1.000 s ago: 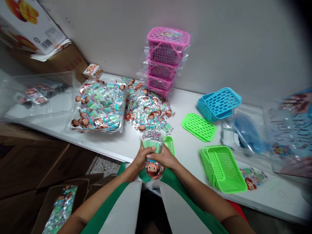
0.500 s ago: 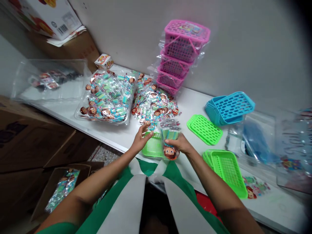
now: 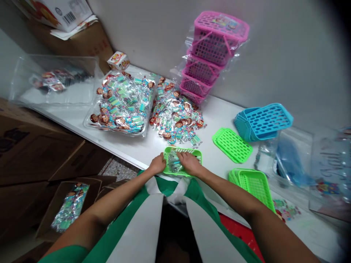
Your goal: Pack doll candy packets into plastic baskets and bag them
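Observation:
A small green basket (image 3: pixel 193 152) sits at the near edge of the white table (image 3: pixel 219 117). My left hand (image 3: pixel 157 164) grips its left rim, fingers curled. My right hand (image 3: pixel 189 163) lies over the basket, pressing a clear sticker packet (image 3: pixel 173 164) down inside it. Beyond the basket lies a loose pile of cartoon-face sticker packets (image 3: pixel 178 120).
A clear tray (image 3: pixel 122 104) full of packets is at left, with an emptier clear tray (image 3: pixel 55 82) beyond. A stack of pink baskets (image 3: pixel 211 54) stands against the wall. Green lids (image 3: pixel 232 145), green baskets (image 3: pixel 253 184) and blue baskets (image 3: pixel 263 120) lie right. Cardboard boxes (image 3: pixel 33 153) stand below.
My hands went from holding the packet together above the table edge to lowering it into the green basket. My left hand moved to the basket's rim. The view shifted left.

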A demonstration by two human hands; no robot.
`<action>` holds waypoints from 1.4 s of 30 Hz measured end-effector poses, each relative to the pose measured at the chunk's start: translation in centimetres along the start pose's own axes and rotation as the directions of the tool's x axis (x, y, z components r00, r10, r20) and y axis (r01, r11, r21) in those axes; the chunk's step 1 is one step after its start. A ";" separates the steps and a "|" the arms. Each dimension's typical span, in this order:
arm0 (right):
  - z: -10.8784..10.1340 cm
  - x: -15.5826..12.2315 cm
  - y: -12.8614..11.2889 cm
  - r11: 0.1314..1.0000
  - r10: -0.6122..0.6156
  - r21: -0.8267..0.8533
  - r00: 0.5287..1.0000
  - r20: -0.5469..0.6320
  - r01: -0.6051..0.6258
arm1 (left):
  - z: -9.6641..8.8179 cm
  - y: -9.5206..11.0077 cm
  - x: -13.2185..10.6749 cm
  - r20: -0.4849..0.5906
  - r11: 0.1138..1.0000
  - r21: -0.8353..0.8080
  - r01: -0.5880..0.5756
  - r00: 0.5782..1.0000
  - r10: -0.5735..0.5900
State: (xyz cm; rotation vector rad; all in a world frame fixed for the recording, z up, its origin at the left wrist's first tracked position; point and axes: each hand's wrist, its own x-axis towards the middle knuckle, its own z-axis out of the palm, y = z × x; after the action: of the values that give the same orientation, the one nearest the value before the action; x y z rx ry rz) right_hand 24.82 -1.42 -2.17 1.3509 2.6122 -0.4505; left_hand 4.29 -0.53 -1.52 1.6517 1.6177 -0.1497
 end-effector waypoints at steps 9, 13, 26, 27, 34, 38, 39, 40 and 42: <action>1.9 1.0 -0.7 0.976 0.161 -0.142 0.986 -0.052 -0.167 | 0.4 0.1 0.1 -0.057 0.999 0.035 0.000 0.998 0.002; 1.7 0.8 -0.9 0.974 0.155 -0.161 0.987 -0.051 -0.161 | 0.5 0.1 0.2 -0.060 0.999 0.035 -0.004 0.998 0.006; 2.3 1.8 -0.9 0.953 0.248 -0.162 0.967 -0.063 -0.255 | 0.9 1.3 -0.6 -0.125 1.000 0.002 -0.005 0.992 0.005; 2.2 1.7 -1.0 0.953 0.256 -0.153 0.965 -0.058 -0.262 | 1.1 1.5 -0.6 -0.139 1.000 0.012 0.015 0.990 -0.013; 0.6 0.2 0.3 0.997 -0.045 0.069 0.995 0.085 0.039 | 1.6 1.9 0.0 -0.169 0.991 0.065 0.117 0.980 -0.105; 0.3 -0.4 1.4 0.972 -0.192 0.158 0.975 0.113 0.173 | 1.4 1.8 0.0 -0.169 0.991 0.086 0.105 0.981 -0.089; 0.5 -0.5 1.4 0.980 -0.148 0.147 0.983 0.113 0.131 | 1.3 1.8 -0.1 -0.165 0.990 0.092 0.104 0.982 -0.087; 0.7 -0.5 1.4 0.989 -0.094 0.124 0.990 0.110 0.080 | 1.3 1.8 -0.2 -0.158 0.990 0.098 0.103 0.984 -0.087; 1.0 -0.6 1.1 0.998 -0.008 0.065 0.996 0.087 0.002 | 1.2 1.9 -0.3 -0.145 0.988 0.110 0.106 0.985 -0.089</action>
State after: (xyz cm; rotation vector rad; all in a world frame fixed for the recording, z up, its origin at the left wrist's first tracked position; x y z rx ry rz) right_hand 26.01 -1.63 -3.19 1.3124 2.5516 -0.5867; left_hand 6.43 -1.18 -1.28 1.7042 1.8280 -0.1856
